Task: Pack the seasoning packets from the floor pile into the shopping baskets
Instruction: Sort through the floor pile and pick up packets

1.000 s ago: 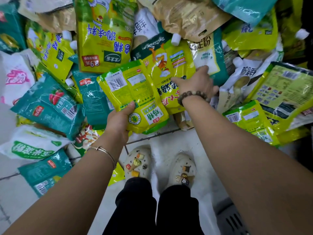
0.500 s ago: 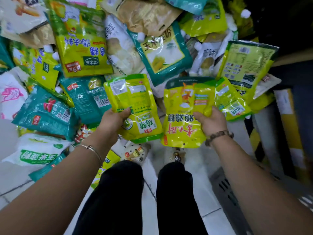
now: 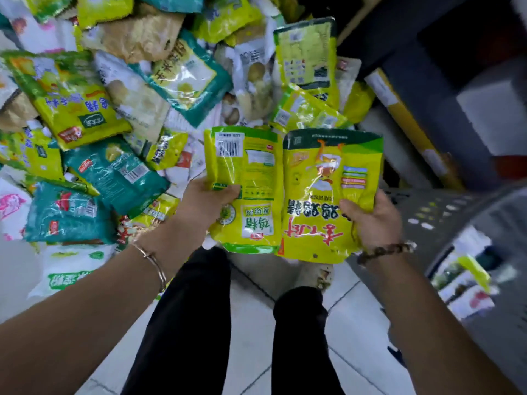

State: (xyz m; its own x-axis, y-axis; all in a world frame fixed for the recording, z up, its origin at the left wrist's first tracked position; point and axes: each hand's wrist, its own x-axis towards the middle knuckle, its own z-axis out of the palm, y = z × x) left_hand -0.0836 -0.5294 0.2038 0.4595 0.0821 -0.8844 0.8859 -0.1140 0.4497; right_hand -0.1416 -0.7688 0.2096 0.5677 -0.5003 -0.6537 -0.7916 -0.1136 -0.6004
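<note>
A grey shopping basket (image 3: 445, 212) at three o'clock holds a few blurred packets (image 3: 467, 280). The floor pile (image 3: 119, 115) of seasoning packets spreads from nine to twelve o'clock, above black trouser legs (image 3: 194, 323) at six. At centre, the left hand (image 3: 205, 203) grips a lime-green packet (image 3: 251, 178). The right hand (image 3: 373, 223) grips a yellow packet (image 3: 328, 189), and the two packets' edges touch.

The white tiled floor (image 3: 251, 323) carries a heap of packets (image 3: 119, 109) on the left and a grey basket (image 3: 445, 212) on the right.
</note>
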